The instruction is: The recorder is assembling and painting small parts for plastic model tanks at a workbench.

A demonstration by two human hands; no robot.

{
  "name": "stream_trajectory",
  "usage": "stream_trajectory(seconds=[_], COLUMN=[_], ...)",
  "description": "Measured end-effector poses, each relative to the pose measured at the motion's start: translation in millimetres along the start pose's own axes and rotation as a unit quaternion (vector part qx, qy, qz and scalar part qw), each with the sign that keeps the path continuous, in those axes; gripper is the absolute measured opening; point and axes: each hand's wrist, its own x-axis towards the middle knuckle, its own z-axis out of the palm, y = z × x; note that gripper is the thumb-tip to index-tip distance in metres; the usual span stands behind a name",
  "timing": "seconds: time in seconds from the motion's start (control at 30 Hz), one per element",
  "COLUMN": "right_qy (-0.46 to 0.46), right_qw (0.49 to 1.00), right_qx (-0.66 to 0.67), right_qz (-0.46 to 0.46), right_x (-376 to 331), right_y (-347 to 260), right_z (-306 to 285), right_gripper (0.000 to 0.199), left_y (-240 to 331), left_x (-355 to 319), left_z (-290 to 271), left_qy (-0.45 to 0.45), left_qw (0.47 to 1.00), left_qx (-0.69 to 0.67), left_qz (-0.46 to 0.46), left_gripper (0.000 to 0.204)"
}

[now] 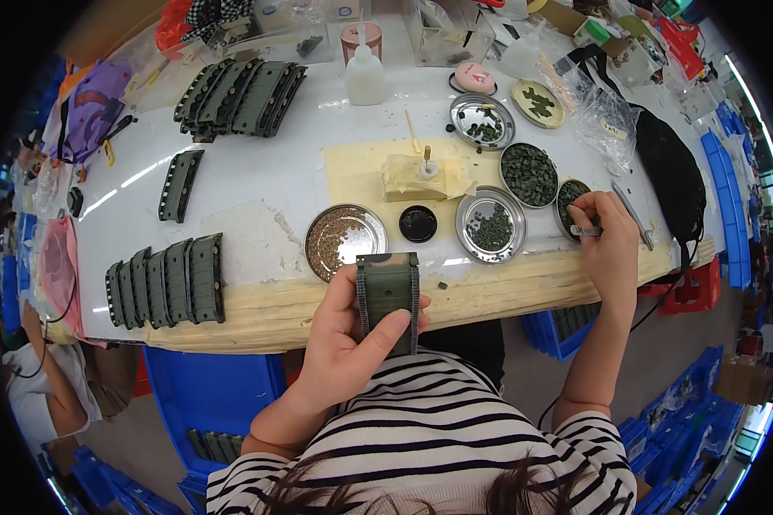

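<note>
In front of my body, my left hand [348, 343] grips a dark green curved plastic part [388, 296] with ridged side edges and a brownish strip at its top. The thumb lies across its face and the fingers wrap behind. Farther right, my right hand [605, 227] is closed on a small silvery metal tool [586, 230], possibly tweezers, mostly hidden by the fingers. That hand is over a small round tin [564, 199] of dark green bits and partly covers it. Left of this tin are a tin of larger green pieces [528, 174] and a steel dish of small green pieces [490, 227].
A dish of brown bits [333, 245] and a black round pot [417, 224] lie beyond my left hand. Similar green parts stand in groups at left [167, 283] and far left [240, 99]. A white squeeze bottle [366, 79] stands behind. Blue crates [215, 395] sit below the table edge.
</note>
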Motion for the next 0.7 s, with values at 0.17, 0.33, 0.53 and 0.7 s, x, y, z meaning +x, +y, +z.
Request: stream_trajectory(seconds=[0.17, 0.33, 0.53, 0.7], right_qy=[-0.027, -0.045, -0.005, 0.034], right_qw=[1.0, 0.998, 0.996, 0.999], right_qx=[-0.006, -0.031, -0.071, -0.023], right_qz=[0.004, -0.022, -0.054, -0.01], right_x=[4.1, 3.7, 1.9, 0.0], right_y=[1.5, 4.2, 6.7, 4.2], right_z=[-0.6, 2.0, 3.6, -1.0], right_gripper=[0.011, 0.011, 0.011, 0.01], left_y=[-0.3, -0.3, -1.9, -2.4], left_x=[0.1, 0.6, 1.3, 2.0], left_z=[-0.8, -0.5, -3.2, -3.5], left_qy=[0.001, 0.001, -0.005, -0.002], left_qw=[1.0, 1.0, 1.0, 1.0], left_qx=[0.002, 0.001, -0.004, -0.015], left_qz=[-0.007, -0.004, -0.001, -0.001], left_gripper=[0.04, 0.039, 0.038, 0.038])
